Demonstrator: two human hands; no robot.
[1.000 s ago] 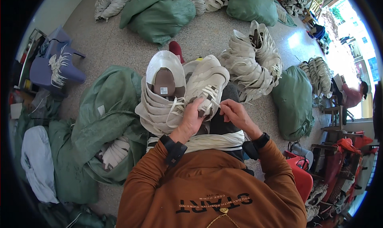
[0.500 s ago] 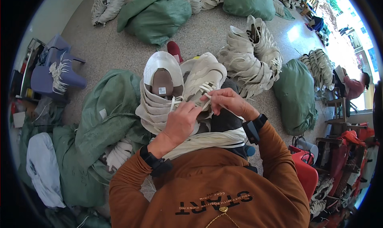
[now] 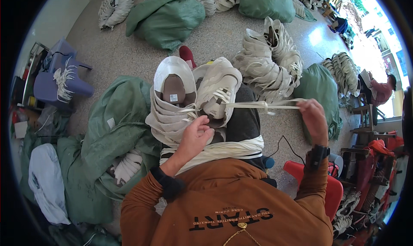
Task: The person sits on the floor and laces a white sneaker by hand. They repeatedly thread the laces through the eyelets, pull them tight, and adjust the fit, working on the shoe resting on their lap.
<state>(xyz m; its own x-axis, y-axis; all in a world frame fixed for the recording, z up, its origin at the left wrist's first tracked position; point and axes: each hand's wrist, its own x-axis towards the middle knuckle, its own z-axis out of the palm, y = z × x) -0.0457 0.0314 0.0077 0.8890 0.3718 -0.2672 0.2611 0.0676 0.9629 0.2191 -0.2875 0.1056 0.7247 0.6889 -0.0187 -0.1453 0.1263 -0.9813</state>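
Note:
A cream shoe upper (image 3: 220, 84) rests toe-away over my lap, partly laced. From its eyelets a pale shoelace (image 3: 249, 105) runs taut to the right, with a small loop midway. My right hand (image 3: 315, 117) is closed on the lace's far end, out past my right knee. Close to the upper's dark heel opening is my left hand (image 3: 195, 136), its fingers loosely bent and apart, seemingly holding nothing. Beside that upper, on the left, stands a nested stack of similar uppers (image 3: 167, 117) with a brown insole area showing. A bundle of pale laces (image 3: 228, 149) lies across my lap.
Green sacks (image 3: 120, 112) crowd the left side, near a purple stool (image 3: 64, 74). Ahead are another green sack (image 3: 167, 20) and a ring of stacked uppers (image 3: 271, 61). A red chair (image 3: 331, 190) stands by my right elbow. A person (image 3: 380, 91) sits at the far right.
My right hand has swung from the shoe upper out to the right, drawing the lace straight. My left hand has shifted slightly down, off the lacing area.

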